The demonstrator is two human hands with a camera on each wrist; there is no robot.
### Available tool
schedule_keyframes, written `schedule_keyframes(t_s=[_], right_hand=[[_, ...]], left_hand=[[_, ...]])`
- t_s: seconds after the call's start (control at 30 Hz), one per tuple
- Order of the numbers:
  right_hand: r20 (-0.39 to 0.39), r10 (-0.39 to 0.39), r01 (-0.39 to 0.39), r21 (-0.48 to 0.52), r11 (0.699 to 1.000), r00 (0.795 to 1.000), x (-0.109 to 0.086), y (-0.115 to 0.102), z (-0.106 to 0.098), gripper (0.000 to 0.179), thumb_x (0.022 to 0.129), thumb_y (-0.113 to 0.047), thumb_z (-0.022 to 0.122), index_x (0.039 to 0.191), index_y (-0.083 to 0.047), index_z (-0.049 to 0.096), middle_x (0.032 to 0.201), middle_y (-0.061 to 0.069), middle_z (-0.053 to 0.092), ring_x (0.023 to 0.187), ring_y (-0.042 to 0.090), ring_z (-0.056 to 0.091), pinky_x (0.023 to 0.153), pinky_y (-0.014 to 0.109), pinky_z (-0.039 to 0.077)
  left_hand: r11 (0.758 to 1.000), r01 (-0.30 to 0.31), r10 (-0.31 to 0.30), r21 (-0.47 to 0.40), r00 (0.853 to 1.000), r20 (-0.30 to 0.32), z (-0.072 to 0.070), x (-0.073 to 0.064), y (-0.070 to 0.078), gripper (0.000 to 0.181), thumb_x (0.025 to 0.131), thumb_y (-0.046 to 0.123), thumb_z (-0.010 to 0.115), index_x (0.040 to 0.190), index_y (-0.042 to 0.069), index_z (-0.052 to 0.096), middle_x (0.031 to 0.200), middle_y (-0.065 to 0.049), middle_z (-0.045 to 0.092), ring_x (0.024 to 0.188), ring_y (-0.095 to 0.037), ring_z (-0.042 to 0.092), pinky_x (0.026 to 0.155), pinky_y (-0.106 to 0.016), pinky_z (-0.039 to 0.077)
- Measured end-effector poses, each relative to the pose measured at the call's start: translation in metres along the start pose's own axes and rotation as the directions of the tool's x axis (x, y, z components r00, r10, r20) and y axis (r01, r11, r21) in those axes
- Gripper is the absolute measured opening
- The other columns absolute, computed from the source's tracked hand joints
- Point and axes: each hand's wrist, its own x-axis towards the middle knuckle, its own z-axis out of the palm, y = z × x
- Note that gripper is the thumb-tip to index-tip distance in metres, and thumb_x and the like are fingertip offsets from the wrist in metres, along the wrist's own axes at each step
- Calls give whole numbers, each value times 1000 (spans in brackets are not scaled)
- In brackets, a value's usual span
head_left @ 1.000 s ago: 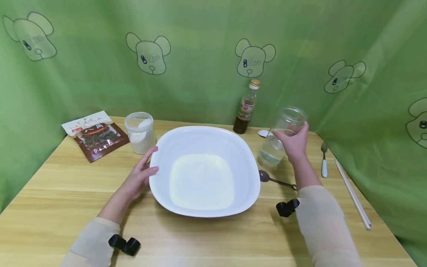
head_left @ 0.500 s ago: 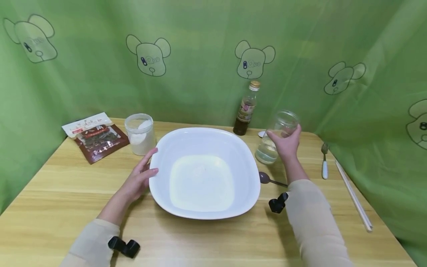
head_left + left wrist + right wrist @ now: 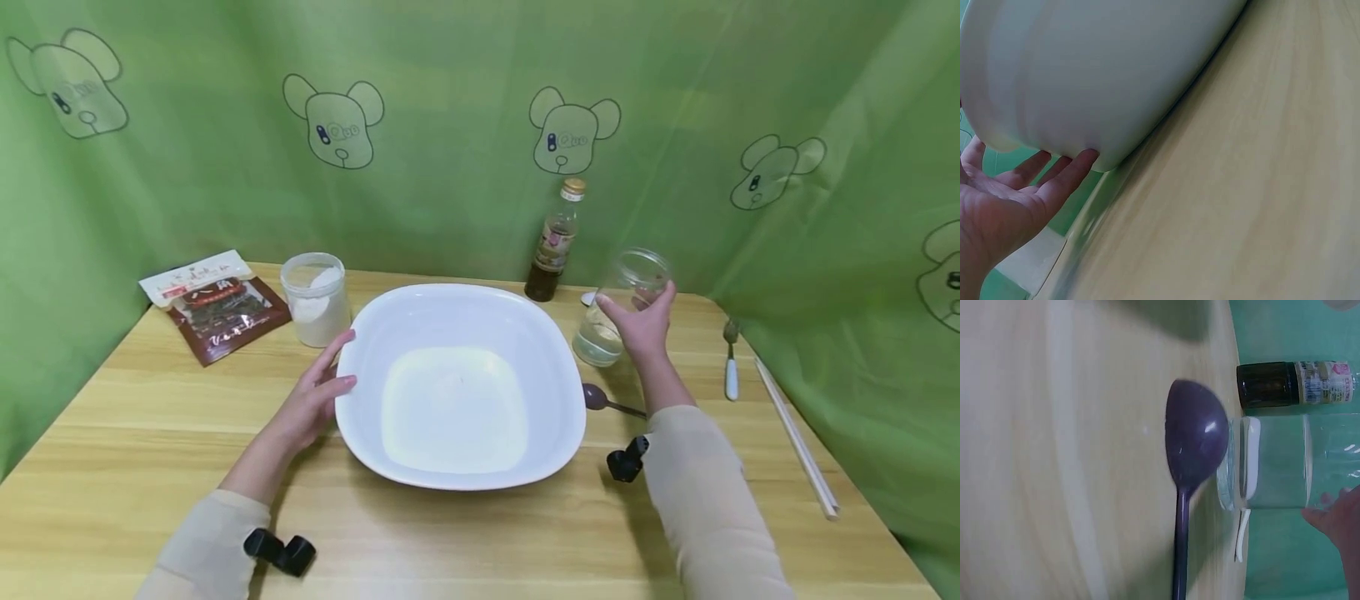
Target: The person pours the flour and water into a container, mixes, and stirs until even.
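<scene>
Right hand (image 3: 647, 327): gripped the jar (image 3: 598, 343).
Jar axis: stood near upright within that hand.
Basin (image 3: 456, 408): lay left of that hand.
Left hand (image 3: 309, 402): held the basin's rim, farther from the jar.

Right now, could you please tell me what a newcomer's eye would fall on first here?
Probably the big white basin in the middle of the wooden table, with the left hand at its left rim. Next might come the clear jar gripped by the right hand, to the basin's right. Behind it all, the green curtain printed with cartoon animal heads stands out.
</scene>
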Motion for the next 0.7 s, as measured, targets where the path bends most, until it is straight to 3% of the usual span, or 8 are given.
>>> schedule_keyframes(t_s=[0.1, 0.2, 0.37, 0.53, 0.7], right_hand=[[68, 18, -20, 28, 999, 998, -15, -24, -9, 104, 58, -45, 74, 133, -38, 2, 129, 10, 29, 114, 25, 34, 93, 39, 33], [139, 51, -61, 63, 996, 989, -43, -67, -23, 101, 64, -37, 72, 136, -31, 1, 133, 15, 24, 117, 30, 29, 95, 42, 30], [179, 80, -108, 149, 983, 981, -81, -122, -47, 95, 72, -22, 68, 138, -21, 0, 138, 19, 16, 122, 33, 22, 99, 40, 25], [203, 75, -126, 254, 959, 976, -98, -142, -73, 86, 76, -14, 64, 139, -16, 6, 138, 17, 19, 123, 29, 23, 99, 32, 26], [243, 18, -117, 397, 910, 970, -110, -141, -99, 73, 79, -4, 59, 137, -11, 16, 133, 16, 29, 119, 25, 32, 90, 19, 36]], left_hand=[[1000, -2, 2, -3, 1000, 0, 0, 0, 0, 67, 82, 1, 44, 139, 17, 15, 132, -24, 20, 100, -24, 49, 76, -38, 47], [1000, 0, 0, -1, 1000, -2, 0, 0, 0, 67, 82, 1, 45, 139, 17, 14, 132, -24, 21, 100, -24, 49, 76, -38, 47], [1000, 10, -10, 5, 1000, -8, 1, -1, 0, 67, 82, 0, 44, 139, 16, 14, 131, -25, 21, 100, -25, 50, 77, -39, 47], [1000, 15, -15, 15, 1000, -19, 2, -2, 1, 66, 82, 2, 45, 139, 17, 16, 132, -25, 21, 98, -23, 51, 76, -37, 47], [999, 13, -13, 32, 1000, -15, 2, -2, 2, 66, 82, 3, 45, 139, 16, 16, 131, -25, 22, 97, -22, 51, 75, -35, 48]])
